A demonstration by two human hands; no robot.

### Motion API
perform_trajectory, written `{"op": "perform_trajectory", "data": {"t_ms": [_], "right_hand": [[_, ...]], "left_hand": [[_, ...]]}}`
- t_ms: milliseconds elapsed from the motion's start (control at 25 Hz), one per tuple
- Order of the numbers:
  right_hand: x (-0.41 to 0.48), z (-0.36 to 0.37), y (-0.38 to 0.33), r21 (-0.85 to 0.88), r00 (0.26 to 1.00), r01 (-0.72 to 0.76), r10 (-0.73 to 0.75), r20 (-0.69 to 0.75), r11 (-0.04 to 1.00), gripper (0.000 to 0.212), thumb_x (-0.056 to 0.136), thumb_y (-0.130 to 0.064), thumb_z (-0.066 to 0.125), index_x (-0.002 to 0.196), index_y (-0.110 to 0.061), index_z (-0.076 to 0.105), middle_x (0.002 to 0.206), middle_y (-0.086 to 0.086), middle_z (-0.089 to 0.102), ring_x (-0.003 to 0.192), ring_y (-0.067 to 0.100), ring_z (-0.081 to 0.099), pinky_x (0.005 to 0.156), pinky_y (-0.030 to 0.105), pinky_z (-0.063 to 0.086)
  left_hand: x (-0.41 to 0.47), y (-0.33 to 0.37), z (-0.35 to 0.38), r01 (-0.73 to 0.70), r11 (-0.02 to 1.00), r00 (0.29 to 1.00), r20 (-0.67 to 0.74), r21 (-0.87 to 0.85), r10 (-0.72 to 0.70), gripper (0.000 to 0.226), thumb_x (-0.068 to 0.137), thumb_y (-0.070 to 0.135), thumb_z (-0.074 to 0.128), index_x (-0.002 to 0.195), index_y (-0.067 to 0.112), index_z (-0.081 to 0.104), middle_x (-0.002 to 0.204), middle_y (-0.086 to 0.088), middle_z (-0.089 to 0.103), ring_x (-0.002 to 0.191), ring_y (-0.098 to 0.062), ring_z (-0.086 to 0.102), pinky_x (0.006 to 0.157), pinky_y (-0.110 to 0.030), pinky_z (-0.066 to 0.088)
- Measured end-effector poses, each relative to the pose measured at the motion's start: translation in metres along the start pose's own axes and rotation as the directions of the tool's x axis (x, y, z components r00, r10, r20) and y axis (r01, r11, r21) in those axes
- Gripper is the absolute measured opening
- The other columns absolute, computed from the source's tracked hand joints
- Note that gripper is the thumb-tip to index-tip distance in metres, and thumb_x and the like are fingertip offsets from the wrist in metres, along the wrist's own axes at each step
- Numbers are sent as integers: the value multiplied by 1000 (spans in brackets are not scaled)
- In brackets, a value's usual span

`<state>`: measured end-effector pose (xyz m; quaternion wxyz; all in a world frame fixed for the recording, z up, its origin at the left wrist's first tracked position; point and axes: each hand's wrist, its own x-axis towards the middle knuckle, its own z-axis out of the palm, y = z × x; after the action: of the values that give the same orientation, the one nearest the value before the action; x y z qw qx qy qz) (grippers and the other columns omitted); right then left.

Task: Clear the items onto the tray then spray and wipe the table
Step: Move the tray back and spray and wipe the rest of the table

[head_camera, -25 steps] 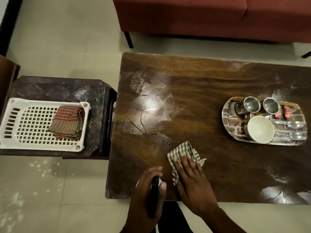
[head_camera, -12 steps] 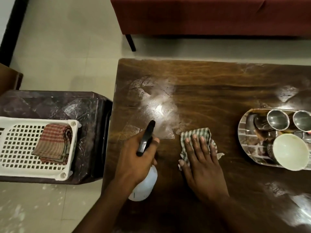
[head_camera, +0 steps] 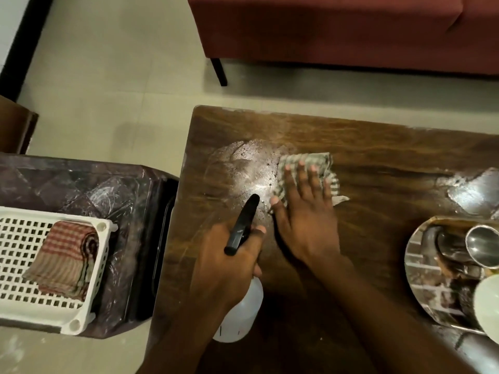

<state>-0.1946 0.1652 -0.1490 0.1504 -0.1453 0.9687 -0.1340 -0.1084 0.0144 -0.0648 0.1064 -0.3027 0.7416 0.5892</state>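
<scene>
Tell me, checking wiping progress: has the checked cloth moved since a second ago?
Yes. The checked cloth slid from the table's near edge toward the sofa.

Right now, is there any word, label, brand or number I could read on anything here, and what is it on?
No text here can be read.
Bottle: two tiny dark ticks near its base, too small to tell whether they are marks or numbers.
Tray, cup, cloth, basket: no writing shows.
</scene>
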Motion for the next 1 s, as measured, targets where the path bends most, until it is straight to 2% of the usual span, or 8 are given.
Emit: {"op": "perform_trajectory", "data": {"t_ms": [160, 320, 440, 560, 680, 840, 920, 1000], "right_hand": [[19, -25, 30, -163, 785, 611, -564, 256, 775, 67, 111, -63, 14, 171, -34, 3, 179, -2, -6, 165, 17, -14, 135, 48, -2], [90, -47, 58, -160, 995, 102, -98, 32, 982, 70, 109, -65, 11, 171, -33, 5, 179, 12, -3, 166, 29, -7, 135, 53, 0], [124, -34, 3, -100, 993, -117, 116, -13, 988, 70, 111, -56, 16, 171, -25, -3, 178, 15, -9, 164, 34, -14, 133, 52, -6], [123, -19, -56, -185, 928, 361, -331, 174, 914, 69, 112, -51, 24, 171, -25, 1, 178, 10, -13, 164, 29, -17, 130, 45, -14], [129, -32, -40, -106, 621, 768, -694, 364, 631, 63, 113, -57, 22, 171, -34, 12, 179, 0, -9, 165, 20, -13, 133, 43, -10], [148, -45, -6, -189, 943, 321, -294, 158, 928, 68, 110, -64, 9, 170, -33, -3, 178, 4, -9, 165, 24, -11, 134, 55, 3], [163, -36, -35, -142, 989, 130, -117, 93, 981, 68, 111, -59, 12, 170, -29, -6, 178, 6, -9, 164, 28, -13, 134, 54, -4], [173, -24, -80, -129, 961, 247, -226, 159, 960, 69, 112, -57, 14, 169, -27, -10, 178, 7, -14, 164, 29, -16, 132, 53, -9]], "left_hand": [[17, 10, -6, -41, 999, 999, -4, -33, 41, 30, 96, 36, 70, 72, 18, 71, 59, -15, 72, 49, -30, 70, 60, -44, 59], [36, 20, -16, -15, 996, 1000, -25, -89, 13, 29, 93, 40, 69, 77, 16, 70, 67, -25, 71, 48, -31, 66, 60, -45, 57], [51, 25, -21, 19, 998, 998, -65, -54, -22, 41, 98, 28, 72, 63, 8, 66, 53, -18, 66, 45, -30, 67, 67, -50, 62], [56, 29, -28, -5, 1000, 998, -64, -3, 5, 39, 99, 27, 71, 65, 8, 69, 57, -16, 70, 45, -29, 68, 69, -53, 65], [54, 25, -36, -52, 999, 996, -76, -5, 51, 30, 101, 26, 69, 74, 14, 74, 67, -19, 75, 43, -27, 66, 63, -48, 63], [48, 17, -46, -82, 994, 990, -122, -76, 72, 23, 91, 35, 67, 77, 17, 70, 67, -24, 70, 41, -26, 62, 54, -42, 56], [46, 12, -49, -66, 995, 989, -139, -80, 54, 26, 88, 38, 65, 75, 15, 68, 63, -21, 66, 41, -27, 62, 54, -45, 59], [42, 7, -53, -37, 998, 991, -129, -55, 30, 34, 88, 40, 65, 67, 13, 64, 57, -16, 64, 43, -31, 65, 58, -50, 61]]}}
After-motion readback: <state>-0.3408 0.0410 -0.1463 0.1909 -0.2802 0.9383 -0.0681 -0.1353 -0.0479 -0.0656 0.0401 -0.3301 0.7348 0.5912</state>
